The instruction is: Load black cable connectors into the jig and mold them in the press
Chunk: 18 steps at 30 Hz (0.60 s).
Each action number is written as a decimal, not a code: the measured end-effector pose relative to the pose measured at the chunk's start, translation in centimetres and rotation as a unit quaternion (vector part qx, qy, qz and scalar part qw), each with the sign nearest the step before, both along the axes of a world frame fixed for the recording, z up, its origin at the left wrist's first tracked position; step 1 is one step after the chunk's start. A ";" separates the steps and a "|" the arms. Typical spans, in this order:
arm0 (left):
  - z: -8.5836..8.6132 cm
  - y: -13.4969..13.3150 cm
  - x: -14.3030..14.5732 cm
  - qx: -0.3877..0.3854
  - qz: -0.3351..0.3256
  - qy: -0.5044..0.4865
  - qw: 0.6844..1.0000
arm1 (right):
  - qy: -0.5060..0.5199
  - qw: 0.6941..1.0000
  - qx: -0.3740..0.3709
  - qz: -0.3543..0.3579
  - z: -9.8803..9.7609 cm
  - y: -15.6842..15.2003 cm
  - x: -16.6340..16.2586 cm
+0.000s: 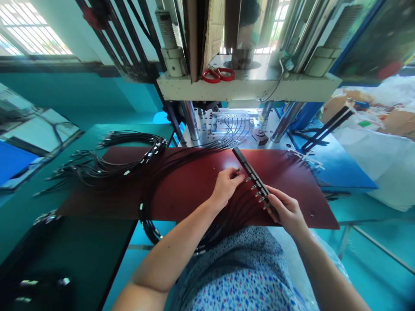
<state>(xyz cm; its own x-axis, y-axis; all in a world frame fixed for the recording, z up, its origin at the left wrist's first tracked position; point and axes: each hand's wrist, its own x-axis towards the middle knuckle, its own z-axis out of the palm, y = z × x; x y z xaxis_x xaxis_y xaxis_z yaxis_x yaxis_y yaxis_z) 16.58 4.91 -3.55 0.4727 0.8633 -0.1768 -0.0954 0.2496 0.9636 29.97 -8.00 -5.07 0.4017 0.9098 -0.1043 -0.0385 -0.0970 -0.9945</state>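
Observation:
My right hand (285, 208) grips the near end of a dark slotted bar (254, 177), which is tilted over the red-brown board (194, 181). Several metal cable ends sit along the bar's left side, with black cables (231, 211) trailing from them towards my lap. My left hand (227, 185) pinches one cable end close to the bar's upper part. Whether that end touches the bar I cannot tell. Other black cables run from a loop at the board's left across to the metal fixture (231, 123) in the press.
A press with a pale plate (246, 88) stands ahead, red-handled scissors (218, 75) on it. Bundled black cables (129, 153) lie at the left on a green table (94, 242). A small metal block (260, 137) sits by the fixture. White plastic scraps (306, 159) lie at the board's right edge.

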 end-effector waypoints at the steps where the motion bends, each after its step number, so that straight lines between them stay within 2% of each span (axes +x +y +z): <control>1: 0.1 0.0 0.0 0.002 -0.007 -0.002 1.000 | -0.002 1.000 -0.003 0.006 0.0 -0.1 0.0; 8: 1.6 -0.1 -0.7 -0.052 -0.013 0.015 0.998 | 0.003 1.000 -0.026 0.005 -0.3 -0.2 0.2; 18: 2.2 -0.1 -0.6 -0.095 -0.047 0.027 0.994 | -0.004 0.999 -0.023 0.025 -0.2 -0.1 0.3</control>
